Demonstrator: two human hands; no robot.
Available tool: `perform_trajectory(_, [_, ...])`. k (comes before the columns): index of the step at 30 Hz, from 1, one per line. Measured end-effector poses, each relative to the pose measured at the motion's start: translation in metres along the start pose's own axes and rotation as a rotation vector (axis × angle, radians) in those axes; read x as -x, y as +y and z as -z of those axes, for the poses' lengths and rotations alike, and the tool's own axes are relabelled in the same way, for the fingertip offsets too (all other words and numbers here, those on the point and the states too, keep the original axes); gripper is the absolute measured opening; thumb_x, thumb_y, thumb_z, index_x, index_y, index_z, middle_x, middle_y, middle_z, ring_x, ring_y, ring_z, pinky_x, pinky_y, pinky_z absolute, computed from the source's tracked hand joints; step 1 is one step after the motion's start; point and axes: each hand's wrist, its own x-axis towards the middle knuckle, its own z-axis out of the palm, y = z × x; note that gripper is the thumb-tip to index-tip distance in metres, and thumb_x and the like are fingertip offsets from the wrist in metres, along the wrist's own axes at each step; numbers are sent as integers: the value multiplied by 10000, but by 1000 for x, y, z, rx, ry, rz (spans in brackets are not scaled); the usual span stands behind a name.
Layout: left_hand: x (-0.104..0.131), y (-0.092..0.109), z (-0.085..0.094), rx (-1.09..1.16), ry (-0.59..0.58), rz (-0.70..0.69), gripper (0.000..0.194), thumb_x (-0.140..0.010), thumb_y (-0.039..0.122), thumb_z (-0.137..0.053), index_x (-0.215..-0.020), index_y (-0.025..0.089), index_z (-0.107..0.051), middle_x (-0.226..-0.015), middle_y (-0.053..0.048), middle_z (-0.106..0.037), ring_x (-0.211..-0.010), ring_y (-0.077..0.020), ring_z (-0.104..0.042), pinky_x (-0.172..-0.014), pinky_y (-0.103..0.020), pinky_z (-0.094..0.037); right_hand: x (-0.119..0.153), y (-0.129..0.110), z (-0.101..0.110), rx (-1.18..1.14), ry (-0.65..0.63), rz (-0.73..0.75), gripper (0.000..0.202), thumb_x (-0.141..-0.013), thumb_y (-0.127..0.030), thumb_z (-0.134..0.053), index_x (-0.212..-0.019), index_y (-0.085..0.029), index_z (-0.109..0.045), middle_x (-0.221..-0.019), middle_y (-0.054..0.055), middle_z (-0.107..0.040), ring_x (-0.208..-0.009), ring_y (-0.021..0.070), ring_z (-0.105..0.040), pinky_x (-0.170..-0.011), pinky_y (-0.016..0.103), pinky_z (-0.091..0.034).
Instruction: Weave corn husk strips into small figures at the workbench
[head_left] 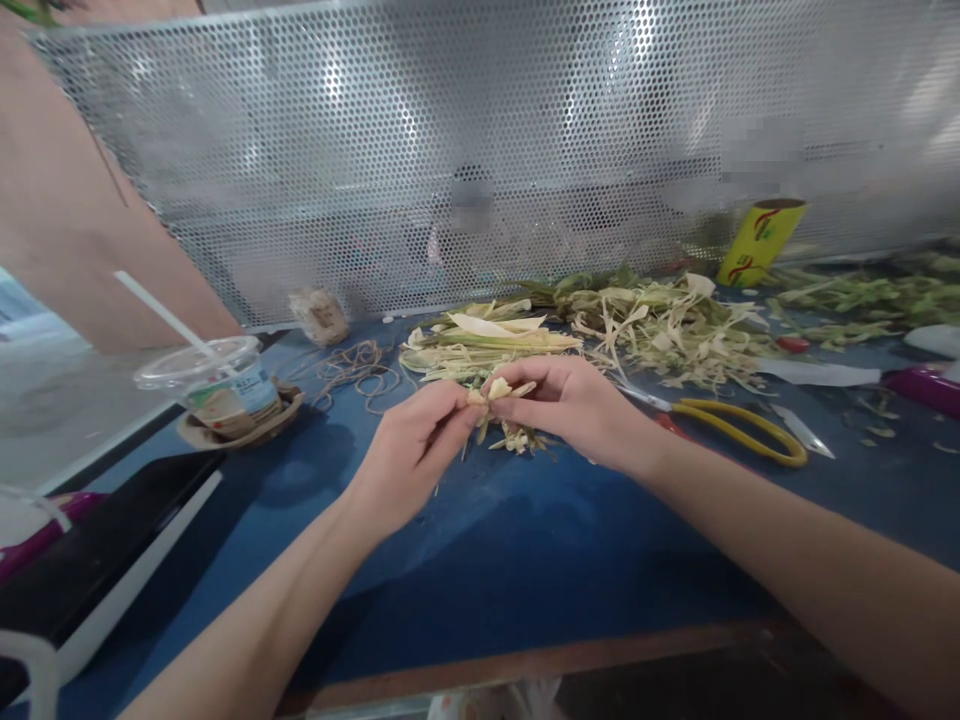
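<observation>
Between my two hands is a small pale yellow plant piece [499,388], pinched by the fingertips above the blue table. My left hand [420,450] grips its left side with thumb and forefinger. On the other side, my right hand [581,408] pinches the piece, and a thin pale strip sticks out between its fingers. Just below the fingers lie small dried plant bits [519,440]. Behind the hands is a bundle of pale leaf strips [495,345], with a larger heap of dry husks [667,335] to its right.
Yellow-handled scissors [742,428] and a blade [804,432] lie right of my hands. Leftward are tangled twine [356,372], a plastic cup [232,395] with a straw and a black tray [112,540]. A yellow tube [761,243] stands by the perforated metal screen [375,150].
</observation>
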Motion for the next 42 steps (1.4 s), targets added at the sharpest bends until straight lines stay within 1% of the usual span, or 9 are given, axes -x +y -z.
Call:
perform_trajectory(6, [4, 5, -4, -54, 128, -15, 188, -769, 288, -564, -657, 179, -461, -599, 43, -438, -536, -82, -410, -504, -196, -350, 1, -1, -5, -118, 29, 33, 105, -670, -200, -673, -760, -157, -638, -704, -10, -618, -641, 82, -571, -590, 199, -453])
perform_trajectory(9, [5, 6, -10, 123, 224, 57, 241, -690, 287, -655, -760, 194, -443, -685, 48, -472, -532, -64, -464, -476, -176, -401, 2, -2, -6, -159, 61, 60, 147, -648, -242, -697, -762, -166, -644, -715, -3, -622, -657, 103, -575, -588, 221, -458])
perform_trajectory(13, [5, 9, -14, 359, 344, 136, 277, -688, 203, -656, -839, 208, -424, -770, 32, -519, -646, -82, -563, -502, -163, -459, 2, 0, -6, -187, 97, 82, 112, -665, -242, -687, -751, -180, -652, -694, -9, -610, -615, 88, -544, -585, 229, -445])
perform_trajectory(19, [3, 16, -11, 489, 432, 223, 356, -644, 149, -689, -943, 196, -502, -676, 46, -572, -570, -84, -580, -496, -172, -493, 2, 4, -9, -279, 123, 103, 61, -668, -208, -688, -717, -196, -652, -686, -24, -599, -575, 65, -518, -565, 214, -433])
perform_trajectory(25, [0, 18, -8, 451, 412, 266, 387, -625, 167, -710, -973, 184, -542, -638, 48, -615, -451, -69, -560, -447, -171, -490, 2, 5, -8, -359, 141, 63, 69, -631, -195, -717, -643, -198, -650, -664, -34, -619, -571, 68, -550, -552, 211, -462])
perform_trajectory(32, [2, 13, -5, 397, 406, 264, 403, -649, 170, -690, -1014, 214, -526, -640, 54, -630, -453, -77, -572, -493, -195, -508, 2, 7, -4, -306, 64, 68, 43, -708, -211, -664, -702, -215, -707, -654, -14, -654, -627, 94, -594, -656, 256, -491])
perform_trajectory(35, [2, 16, -6, 360, 402, 258, 400, -664, 185, -677, -1032, 213, -526, -661, 47, -631, -482, -86, -592, -497, -198, -515, 3, 6, -4, -278, 82, 76, 57, -718, -220, -657, -722, -216, -714, -634, -10, -643, -627, 100, -589, -648, 256, -488])
perform_trajectory(39, [0, 17, -5, 363, 402, 287, 531, -642, 167, -691, -1127, 189, -478, -700, 29, -645, -502, -89, -601, -494, -192, -526, 3, 3, -4, -214, 115, 71, 60, -713, -221, -659, -688, -200, -709, -653, -1, -644, -646, 105, -588, -656, 254, -485])
perform_trajectory(42, [0, 16, -5, 395, 369, 300, 511, -643, 167, -685, -1115, 172, -488, -685, 28, -632, -495, -89, -598, -485, -192, -530, 4, 1, -4, -144, 144, 85, 62, -705, -222, -660, -675, -194, -707, -663, -1, -651, -633, 104, -586, -644, 249, -490])
